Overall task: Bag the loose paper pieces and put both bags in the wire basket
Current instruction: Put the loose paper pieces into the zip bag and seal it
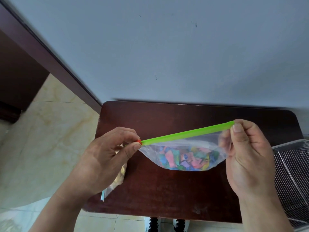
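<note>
A clear zip bag [182, 158] with a green zip strip [187, 132] hangs above the dark wooden table [167, 195]; several coloured paper pieces lie in its bottom. My left hand [103, 158] pinches the red slider at the strip's left end. My right hand [247, 153] pinches the strip's right end, held higher, so the strip slants up to the right. A second clear bag [117, 180] lies at the table's left edge, mostly hidden under my left hand. The wire basket [294, 178] stands at the table's right edge.
The table stands against a pale wall [167, 56]. Beige floor tiles [50, 139] lie to the left, with a dark wooden door frame [41, 52] beyond. My shoes [167, 225] show below the table's front edge.
</note>
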